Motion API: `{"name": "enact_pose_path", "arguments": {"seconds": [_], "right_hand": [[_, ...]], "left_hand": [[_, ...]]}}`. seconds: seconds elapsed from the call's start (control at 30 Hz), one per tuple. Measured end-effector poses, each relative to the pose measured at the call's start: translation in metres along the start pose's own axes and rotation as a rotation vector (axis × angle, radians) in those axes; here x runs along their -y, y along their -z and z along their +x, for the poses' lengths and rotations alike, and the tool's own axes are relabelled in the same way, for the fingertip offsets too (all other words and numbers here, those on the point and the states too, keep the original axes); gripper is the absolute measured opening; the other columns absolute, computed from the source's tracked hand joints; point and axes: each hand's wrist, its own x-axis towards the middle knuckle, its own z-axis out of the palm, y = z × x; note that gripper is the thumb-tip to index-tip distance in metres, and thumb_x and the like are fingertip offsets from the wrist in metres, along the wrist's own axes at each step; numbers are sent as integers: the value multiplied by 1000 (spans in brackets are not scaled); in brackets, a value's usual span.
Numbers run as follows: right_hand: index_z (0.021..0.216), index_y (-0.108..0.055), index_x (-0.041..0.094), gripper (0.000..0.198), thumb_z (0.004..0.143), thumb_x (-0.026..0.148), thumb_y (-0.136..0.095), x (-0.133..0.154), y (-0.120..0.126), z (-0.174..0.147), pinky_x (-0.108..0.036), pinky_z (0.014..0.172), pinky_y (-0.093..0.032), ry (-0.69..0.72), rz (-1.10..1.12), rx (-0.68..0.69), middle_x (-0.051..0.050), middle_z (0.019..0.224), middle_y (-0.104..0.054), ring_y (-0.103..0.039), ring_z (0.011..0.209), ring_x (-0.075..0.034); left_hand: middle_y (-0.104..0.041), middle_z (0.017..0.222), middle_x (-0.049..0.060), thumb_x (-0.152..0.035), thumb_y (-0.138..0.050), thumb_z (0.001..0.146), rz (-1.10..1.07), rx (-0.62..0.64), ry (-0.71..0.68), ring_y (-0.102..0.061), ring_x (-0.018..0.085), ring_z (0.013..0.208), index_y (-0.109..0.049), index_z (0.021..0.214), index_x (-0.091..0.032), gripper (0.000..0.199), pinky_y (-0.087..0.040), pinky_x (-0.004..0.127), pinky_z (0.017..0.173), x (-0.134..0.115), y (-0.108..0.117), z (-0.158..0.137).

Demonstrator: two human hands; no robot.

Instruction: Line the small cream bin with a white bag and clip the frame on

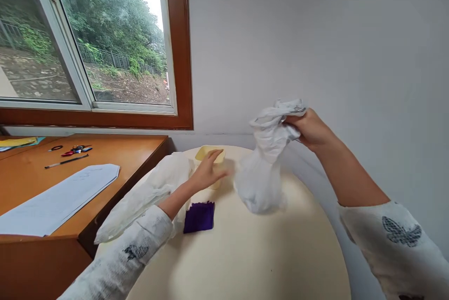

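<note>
Bunched in my right hand [308, 129] is the top of a white plastic bag [263, 183], which hangs down over the round table. The bag's body looks thin and slightly see-through; I cannot make out its contents. My left hand [208, 171] hangs with fingers apart over a pale yellow container [203, 151], hiding part of it; whether it touches the container I cannot tell. Below that hand, a folded purple cloth [199, 217] lies flat on the table. Another white plastic bag [157, 188] is spread along the table's left side, partly behind my left forearm.
The round cream table [266, 253] stands against a grey wall [280, 33]. To its left is a brown desk [140, 150] with white papers [63, 197], a black pen [66, 161] and red-handled scissors [72, 152]. A window [119, 33] is above the desk.
</note>
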Motion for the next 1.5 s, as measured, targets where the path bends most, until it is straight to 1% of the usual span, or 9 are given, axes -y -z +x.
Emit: {"name": "enact_pose_path", "arguments": {"seconds": [0.1,0.17,0.43,0.67,0.87,1.1,1.2,1.37,1.5], "right_hand": [[78,-64,18,21,60,26,-70,-11,-22,-1,-27,64,-44,3,73,87,-1,78,-65,-58,75,-17],[79,-64,18,23,59,27,-71,-19,-39,-3,-27,67,-45,-4,158,142,-1,79,-65,-59,77,-17],[70,-59,20,20,61,34,-70,-38,-85,-14,-23,59,-43,-67,330,209,3,67,-60,-56,67,-13],[75,-57,18,20,58,24,-67,-82,-31,-12,-22,56,-42,-213,352,-34,3,67,-58,-54,62,-11],[81,-54,20,30,54,26,-65,-142,21,-28,-25,56,-43,-367,218,-323,2,71,-54,-53,66,-14],[95,-55,27,31,65,32,-60,-139,11,-49,-24,67,-43,-173,0,-575,1,88,-55,-54,86,-14],[96,-54,25,25,72,33,-55,-114,-14,-59,-29,80,-43,5,-95,-384,-2,94,-57,-54,93,-16],[129,-37,30,58,74,28,-55,-86,-53,-75,-40,99,-31,55,-427,472,-5,133,-42,-36,123,-24],[138,-21,32,80,68,30,-61,-93,-75,-83,-47,107,-11,41,-628,865,-3,140,-34,-22,131,-26]], "left_hand": [[-15,146,15,-50,-72,57,-264,131,43,-15,31,134,-8,140,-20,110,-18,48,108,-31,-8,-4],[-18,146,17,-51,-74,54,-412,176,26,-18,31,133,-9,140,-18,113,-19,48,107,-48,-17,-5],[-56,116,13,-45,-65,69,-664,152,236,-49,27,109,-51,114,-14,56,-40,40,89,-79,-46,-12],[-59,73,4,-47,-60,72,-926,454,430,-55,16,68,-59,77,-11,36,-41,27,66,-54,-34,-41],[-62,80,6,-45,-59,72,-1013,466,399,-54,16,74,-64,77,-11,34,-39,25,71,-42,-20,-54],[-63,69,8,-45,-59,73,-1123,442,518,-50,13,59,-60,65,-11,36,-39,24,59,-42,-15,-59],[-61,60,5,-46,-55,76,-1037,484,443,-47,11,55,-58,66,-12,37,-37,23,58,-39,-16,-59],[-55,49,1,-54,-51,76,-928,605,354,-43,10,46,-54,62,-14,42,-34,23,53,-41,-14,-57],[-52,47,-1,-55,-50,76,-909,653,362,-44,11,45,-52,60,-15,43,-35,24,53,-43,-10,-58]]}}
